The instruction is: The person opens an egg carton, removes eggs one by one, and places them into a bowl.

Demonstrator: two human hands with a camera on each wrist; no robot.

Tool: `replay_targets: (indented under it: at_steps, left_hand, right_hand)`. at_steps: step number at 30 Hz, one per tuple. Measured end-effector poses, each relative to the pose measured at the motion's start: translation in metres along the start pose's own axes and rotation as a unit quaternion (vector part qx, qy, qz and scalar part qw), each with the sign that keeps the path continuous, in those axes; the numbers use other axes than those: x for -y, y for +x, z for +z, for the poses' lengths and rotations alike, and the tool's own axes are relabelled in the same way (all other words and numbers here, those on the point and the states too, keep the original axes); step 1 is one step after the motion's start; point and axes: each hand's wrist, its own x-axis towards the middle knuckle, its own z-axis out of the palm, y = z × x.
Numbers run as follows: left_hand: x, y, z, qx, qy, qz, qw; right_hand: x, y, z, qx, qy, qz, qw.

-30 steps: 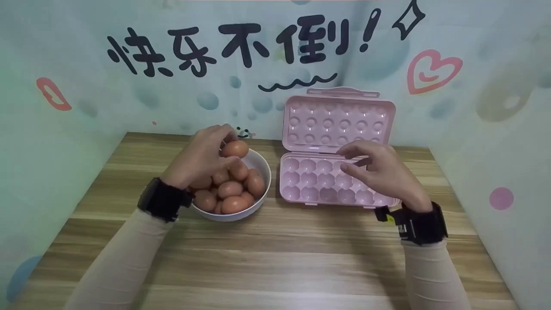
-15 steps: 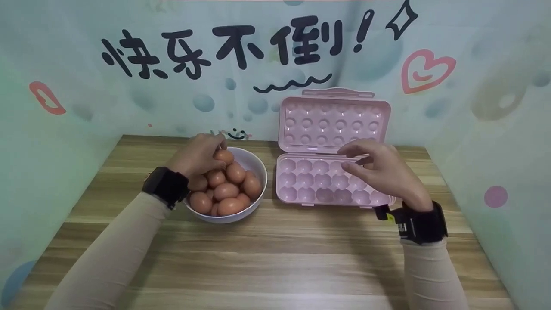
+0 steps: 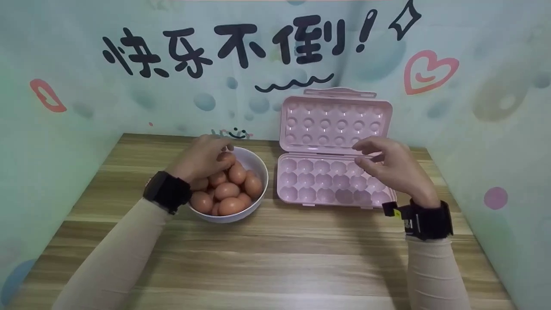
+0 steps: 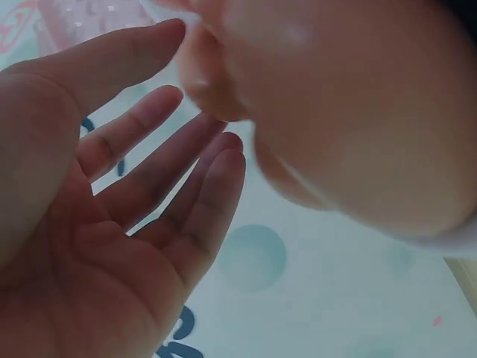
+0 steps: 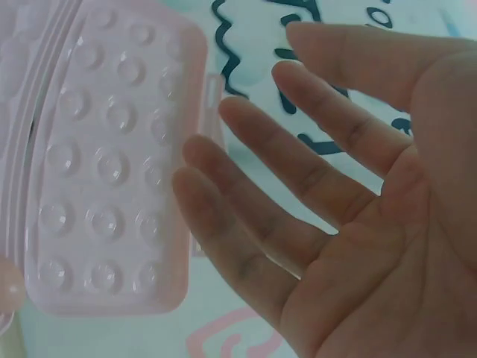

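Note:
A white bowl (image 3: 263, 189) piled with brown eggs (image 3: 227, 190) stands left of centre in the head view. My left hand (image 3: 201, 157) is over its back left side, thumb in front of the topmost egg (image 3: 227, 159). In the left wrist view, the left hand's fingers (image 4: 141, 179) are spread and gently bent, fingertips close to the eggs; contact is unclear. The pink egg carton (image 3: 316, 199) lies with its lid raised. Above its right part hovers my right hand (image 3: 391, 165), holding nothing, fingers loosely bent. A rounded brown thing (image 5: 9, 287), probably an egg, shows at the carton's corner.
The wooden table (image 3: 275, 258) backs onto a printed cloth (image 3: 181, 99) with dark lettering, which also forms side walls. The raised lid (image 3: 335, 120) stands close to that cloth. A small gap separates bowl and carton.
My left hand has lowered with the egg at its fingers onto the pile, and its fingers now look loosened around it. The right hand has shifted slightly to the right.

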Motion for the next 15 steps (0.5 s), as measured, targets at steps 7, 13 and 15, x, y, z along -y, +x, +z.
replay_targets:
  at_steps: [7,13,15]
  left_hand:
    - [-0.033,-0.013,0.01,-0.045,-0.027,0.046,0.9976]
    - [-0.064,-0.022,0.028,-0.083,-0.022,0.111,0.9901]
    - [-0.071,-0.024,0.036,-0.091,-0.023,0.126,0.9875]
  right_hand:
    - [-0.026,0.004,-0.001,-0.015,-0.041,0.042,0.998]
    - [-0.044,0.005,-0.001,-0.018,-0.093,0.06,0.994]
    - [-0.049,0.005,0.0,-0.011,-0.101,0.067,0.993]
